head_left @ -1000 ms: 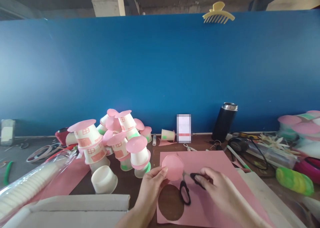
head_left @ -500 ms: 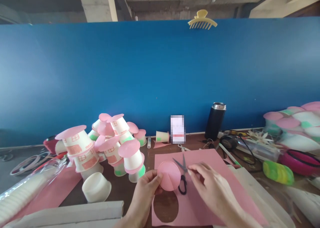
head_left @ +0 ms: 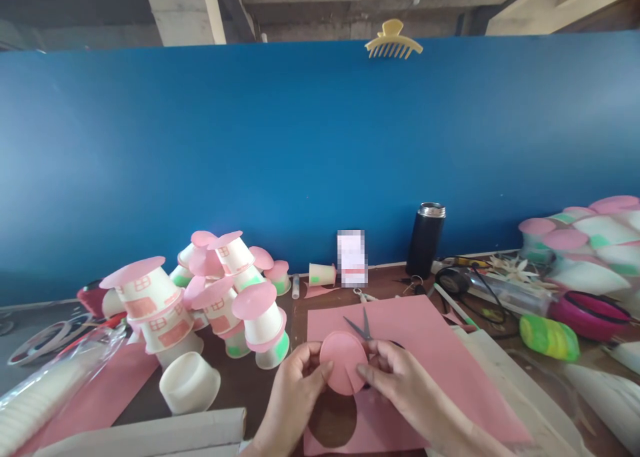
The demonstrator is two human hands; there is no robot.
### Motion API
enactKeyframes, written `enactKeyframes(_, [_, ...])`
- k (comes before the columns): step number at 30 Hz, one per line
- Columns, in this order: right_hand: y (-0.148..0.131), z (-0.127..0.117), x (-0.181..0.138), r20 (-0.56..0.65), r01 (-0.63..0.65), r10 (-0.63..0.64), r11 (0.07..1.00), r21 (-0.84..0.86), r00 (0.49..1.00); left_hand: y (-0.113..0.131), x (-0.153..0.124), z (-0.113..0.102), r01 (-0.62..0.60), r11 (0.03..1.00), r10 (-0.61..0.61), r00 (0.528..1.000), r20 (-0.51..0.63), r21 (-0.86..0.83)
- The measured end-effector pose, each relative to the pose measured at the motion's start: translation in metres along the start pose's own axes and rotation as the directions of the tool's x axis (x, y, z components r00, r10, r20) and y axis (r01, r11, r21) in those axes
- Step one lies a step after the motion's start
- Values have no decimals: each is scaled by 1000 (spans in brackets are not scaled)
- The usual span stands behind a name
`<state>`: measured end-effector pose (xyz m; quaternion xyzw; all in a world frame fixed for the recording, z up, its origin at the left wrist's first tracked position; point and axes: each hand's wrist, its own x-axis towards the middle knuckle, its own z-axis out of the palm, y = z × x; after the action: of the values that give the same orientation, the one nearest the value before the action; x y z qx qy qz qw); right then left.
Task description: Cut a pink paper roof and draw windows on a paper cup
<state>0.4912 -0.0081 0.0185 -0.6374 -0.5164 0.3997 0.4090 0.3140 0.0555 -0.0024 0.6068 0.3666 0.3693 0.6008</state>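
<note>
Between both hands is a pink paper circle (head_left: 342,357) with a slit running from near its middle to the lower edge. My left hand (head_left: 299,383) pinches its left edge, thumb on the front. My right hand (head_left: 395,377) pinches the right edge, thumb close to the slit. Under the hands lies a pink paper sheet (head_left: 415,333) with a round hole cut in its lower left part. Open-bladed scissors (head_left: 365,327) rest on the sheet behind the circle, their handles mostly hidden by my right hand.
Stacked paper cups with pink disc tops (head_left: 155,303) crowd the left. A white paper cup (head_left: 189,382) lies tipped nearby. At the back stands a black flask (head_left: 426,242). Rightward are a green-yellow item (head_left: 549,337), a magenta pouch (head_left: 590,315) and more bagged cups (head_left: 595,243).
My right hand has moved left from beside the scissors and taken hold of the circle's right edge. The circle has shifted slightly down and right, in both hands now.
</note>
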Motion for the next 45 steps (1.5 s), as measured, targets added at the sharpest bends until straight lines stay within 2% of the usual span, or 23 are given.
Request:
enactKeyframes(2, [1, -1, 1, -3, -18, 18, 1000, -4, 1000, 1, -1, 0, 11, 998, -11, 1000, 2, 63])
enactKeyframes(5, [2, 0, 0, 4, -47, 47, 999, -14, 999, 3, -5, -3, 68, 962, -60, 997, -37, 266])
enactKeyframes(9, [5, 3, -3, 7, -55, 56, 998, -43, 998, 6, -11, -8, 82, 801, -59, 997, -58, 593])
enactKeyframes(11, [7, 5, -5, 10, -52, 52, 997, -55, 999, 7, -15, -9, 41, 695, 10, 998, -66, 718])
enactKeyframes(13, [9, 8, -7, 18, -55, 56, 997, -57, 998, 9, -19, -8, -40, 599, 133, 990, -49, 800])
enactKeyframes(15, [11, 10, -8, 28, -58, 59, 997, -49, 998, 11, -22, -6, -144, 554, 216, 976, 26, 820])
enactKeyframes(19, [10, 12, -9, 55, -41, 43, 999, -30, 998, 12, -25, -1, -244, 606, 137, 970, 202, 757])
enactKeyframes(22, [9, 12, -8, 45, -30, 31, 999, -38, 998, 8, -24, -1, -272, 620, 109, 959, 262, 736])
enactKeyframes(29, [7, 13, -6, -8, 1, -2, 997, -73, 1000, 7, -17, 3, -259, 618, 69, 958, 278, 742])
enactKeyframes(34, [1, 10, -10, -30, 51, -54, 996, -79, 998, 3, -17, 7, -283, 536, 114, 958, 263, 795])
enactKeyframes(39, [0, -8, -7, -151, 108, -126, 987, -119, 980, 6, -19, 7, -277, 449, 131, 961, 245, 849])
enactKeyframes(45, [-7, -21, 0, -280, 178, -196, 980, -91, 940, 0, -19, 4, -299, 441, 214, 951, 225, 846])
